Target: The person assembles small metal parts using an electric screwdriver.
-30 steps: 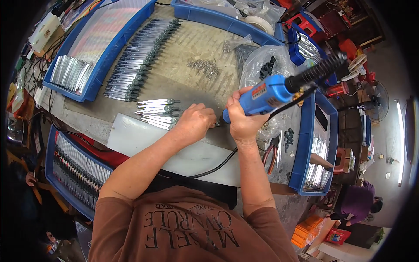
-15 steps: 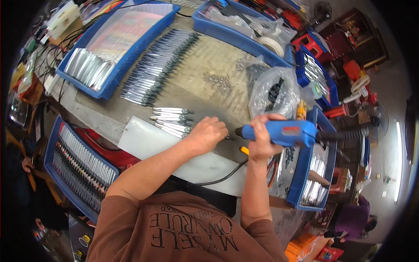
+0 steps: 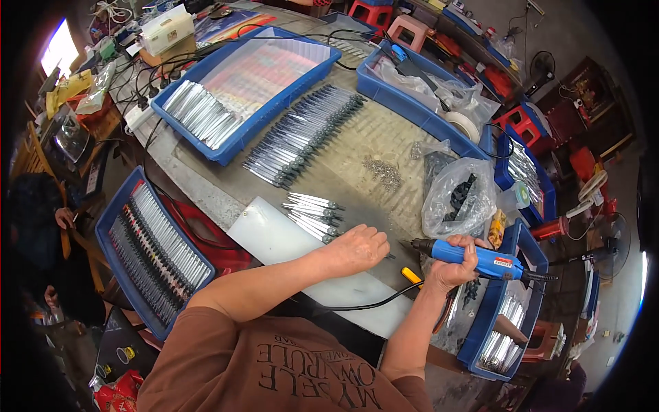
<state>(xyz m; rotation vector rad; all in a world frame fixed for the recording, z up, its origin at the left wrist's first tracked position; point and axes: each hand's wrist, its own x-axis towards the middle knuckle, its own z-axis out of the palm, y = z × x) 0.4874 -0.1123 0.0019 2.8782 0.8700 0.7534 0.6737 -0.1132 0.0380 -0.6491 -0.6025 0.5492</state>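
My right hand (image 3: 453, 264) is wrapped round a blue electric screwdriver (image 3: 477, 259), whose dark nose points left toward my left hand. My left hand (image 3: 357, 248) is closed above the worktable. A small dark tip pokes out past its fingers, but the rest of what it grips is hidden. Just beyond that hand lies a small group of silver rods with dark ends (image 3: 312, 213), partly over a white board (image 3: 278, 237). Farther back, a long row of similar silver rods with dark ends (image 3: 305, 134) is laid side by side on the table.
Blue trays holding silver rods stand at the back left (image 3: 224, 154), lower left (image 3: 103, 237) and right (image 3: 473, 353). Small metal parts (image 3: 382, 173) are heaped mid-table beside a clear plastic bag (image 3: 443, 209) with black pieces. A black cable (image 3: 364, 307) crosses the board. Another person's hand (image 3: 64, 218) shows far left.
The whole view has shifted, so the table sits lower and farther right. My right hand still holds the screwdriver, now sloping slightly downward to its rear end. My left hand remains closed.
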